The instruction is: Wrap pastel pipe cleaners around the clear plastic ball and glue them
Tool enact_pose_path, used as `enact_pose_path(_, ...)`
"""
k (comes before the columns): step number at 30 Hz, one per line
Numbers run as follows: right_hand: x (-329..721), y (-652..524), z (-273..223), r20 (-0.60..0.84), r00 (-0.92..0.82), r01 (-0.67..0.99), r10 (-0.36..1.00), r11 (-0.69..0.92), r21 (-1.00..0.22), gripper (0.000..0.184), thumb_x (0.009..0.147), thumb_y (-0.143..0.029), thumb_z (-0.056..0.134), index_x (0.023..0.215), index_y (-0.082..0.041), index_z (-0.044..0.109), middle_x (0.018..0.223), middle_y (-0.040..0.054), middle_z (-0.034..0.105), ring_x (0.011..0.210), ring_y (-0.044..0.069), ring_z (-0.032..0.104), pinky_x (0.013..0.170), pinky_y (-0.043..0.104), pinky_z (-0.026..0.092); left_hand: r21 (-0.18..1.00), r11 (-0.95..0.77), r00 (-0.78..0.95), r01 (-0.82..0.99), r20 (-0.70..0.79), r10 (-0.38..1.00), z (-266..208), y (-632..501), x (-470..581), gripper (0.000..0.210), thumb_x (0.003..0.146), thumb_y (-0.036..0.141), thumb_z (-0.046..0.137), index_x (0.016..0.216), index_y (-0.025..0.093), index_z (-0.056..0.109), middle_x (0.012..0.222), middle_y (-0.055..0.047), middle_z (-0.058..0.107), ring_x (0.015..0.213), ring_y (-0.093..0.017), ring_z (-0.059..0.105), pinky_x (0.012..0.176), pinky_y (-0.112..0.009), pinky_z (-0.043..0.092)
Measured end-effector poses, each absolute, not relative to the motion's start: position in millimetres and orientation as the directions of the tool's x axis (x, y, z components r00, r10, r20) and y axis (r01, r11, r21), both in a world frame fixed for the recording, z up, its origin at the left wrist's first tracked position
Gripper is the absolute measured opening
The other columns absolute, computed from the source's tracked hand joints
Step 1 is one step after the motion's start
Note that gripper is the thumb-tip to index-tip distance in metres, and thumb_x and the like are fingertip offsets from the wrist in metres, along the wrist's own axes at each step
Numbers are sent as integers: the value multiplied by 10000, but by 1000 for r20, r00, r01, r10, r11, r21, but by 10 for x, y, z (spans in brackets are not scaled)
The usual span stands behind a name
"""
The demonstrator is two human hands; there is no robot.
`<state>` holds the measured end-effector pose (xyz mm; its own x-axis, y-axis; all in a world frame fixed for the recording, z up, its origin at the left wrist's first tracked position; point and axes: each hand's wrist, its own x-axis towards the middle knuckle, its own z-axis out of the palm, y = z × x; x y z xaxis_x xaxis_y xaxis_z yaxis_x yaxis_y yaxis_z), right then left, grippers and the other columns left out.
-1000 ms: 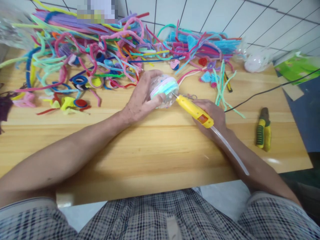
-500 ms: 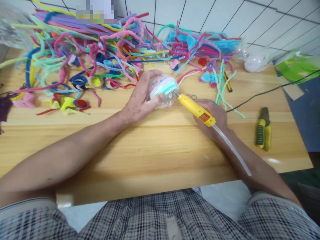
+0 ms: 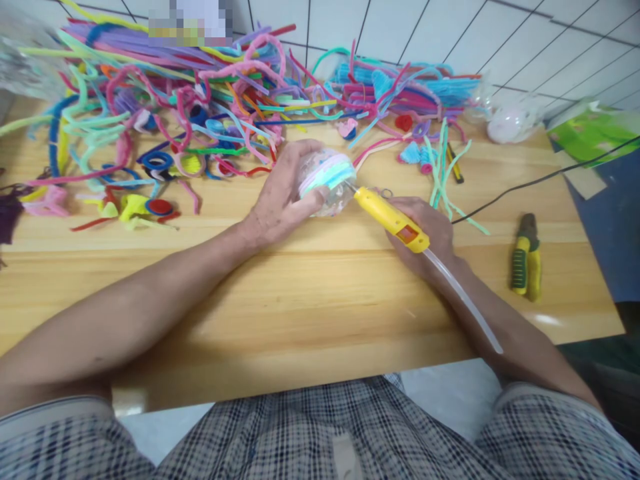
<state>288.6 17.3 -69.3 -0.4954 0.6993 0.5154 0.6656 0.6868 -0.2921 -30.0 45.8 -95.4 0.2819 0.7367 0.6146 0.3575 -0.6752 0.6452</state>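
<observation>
My left hand (image 3: 287, 193) is closed around a clear plastic ball (image 3: 340, 200) with a band of pastel pipe cleaners (image 3: 327, 171) across it, in pink, mint and blue. In my right hand (image 3: 425, 227) is a yellow hot glue gun (image 3: 393, 219), gripped from the far side so that most of the fingers are hidden. A clear glue stick (image 3: 463, 300) sticks out of the gun's back end over my right forearm. The metal nozzle points at the right side of the ball; whether it touches the surface, I cannot tell.
Tangled pipe cleaners (image 3: 165, 60) in many colours cover the back of the wooden table (image 3: 300, 307). Yellow-green pliers (image 3: 526, 259) lie at the right. A black cord (image 3: 520, 187) runs to the right edge, past a green packet (image 3: 593, 137). Clear balls (image 3: 513, 123) stand at the back right.
The view has shifted very slightly. Both hands, the ball and the glue gun keep the same positions relative to one another.
</observation>
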Motion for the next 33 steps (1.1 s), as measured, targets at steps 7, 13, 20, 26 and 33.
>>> enact_pose_path(7,2851,169,-697,695,-516,512,500,831,-218,296,1025,-230,731,1315,-290,741,1199,43,896,1091,251,877,927,395,724,634,-692,299,345,624,722,-957,473,-311,626,1109,753,534,1583,350,460,1530,-118,618,1419,-349,654,1238,-585,582)
enact_pose_path(13,2840,173,-684,482,-488,683,728,662,-309,194,1009,-271,713,1177,-263,811,1192,70,902,1102,300,878,971,452,735,644,-675,290,361,610,737,-940,453,-309,634,1110,778,494,1583,358,456,1541,-120,612,1431,-361,646,1240,-589,575)
enact_pose_path(20,2881,159,-697,597,-509,603,620,752,-267,213,1040,-312,699,1239,-319,774,1216,27,898,1138,268,871,961,442,743,624,-697,308,352,626,716,-957,470,-324,641,1110,721,576,1590,315,450,1527,-109,618,1394,-355,657,1210,-626,600)
enact_pose_path(26,2855,138,-628,466,-475,707,747,639,-303,133,1033,-317,713,1114,-256,799,1191,84,906,1115,267,874,1011,386,713,650,-661,277,375,602,749,-947,448,-301,580,1128,708,513,1579,348,456,1536,-104,623,1420,-349,653,1236,-569,577)
enact_pose_path(33,2861,147,-733,611,-483,604,627,744,-285,189,1064,-348,658,1226,-337,755,1215,31,891,1129,259,869,967,434,729,642,-667,299,377,598,744,-943,458,-317,612,1113,736,500,1590,356,446,1538,-108,620,1422,-345,653,1240,-538,578)
